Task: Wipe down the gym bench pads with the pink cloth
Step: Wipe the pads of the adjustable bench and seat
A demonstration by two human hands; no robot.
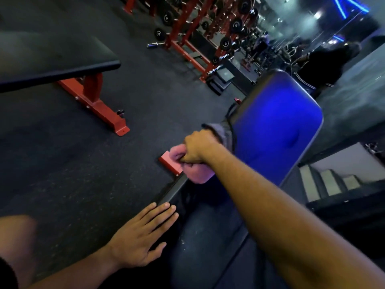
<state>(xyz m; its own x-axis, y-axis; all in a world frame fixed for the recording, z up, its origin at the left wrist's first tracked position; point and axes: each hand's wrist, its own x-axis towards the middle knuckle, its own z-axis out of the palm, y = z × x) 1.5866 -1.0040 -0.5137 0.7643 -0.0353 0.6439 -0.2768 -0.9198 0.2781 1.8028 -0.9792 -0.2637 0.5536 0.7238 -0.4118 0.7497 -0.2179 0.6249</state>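
The pink cloth (pixel 195 174) is bunched at the left edge of the seat pad (pixel 208 236), clenched in the right hand (pixel 198 148). The left hand (pixel 143 236) is laid flat, fingers straight, on that edge nearer the camera. Beyond, the back pad (pixel 275 122) is lit blue.

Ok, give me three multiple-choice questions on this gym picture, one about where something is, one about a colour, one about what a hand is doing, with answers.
1. Where is the pink cloth?
A. on the floor
B. in the right hand, at the near bench's left edge
C. on the far bench

2. What colour is the far bench's frame?
A. red
B. yellow
C. white

3. How is the left hand?
A. fisted
B. gripping a dumbbell
C. flat, fingers straight, on the seat pad edge

Answers: B, the cloth bulges from the right hand's curled fingers; A, its legs and foot are red; C, its fingers lie straight on the pad's edge.
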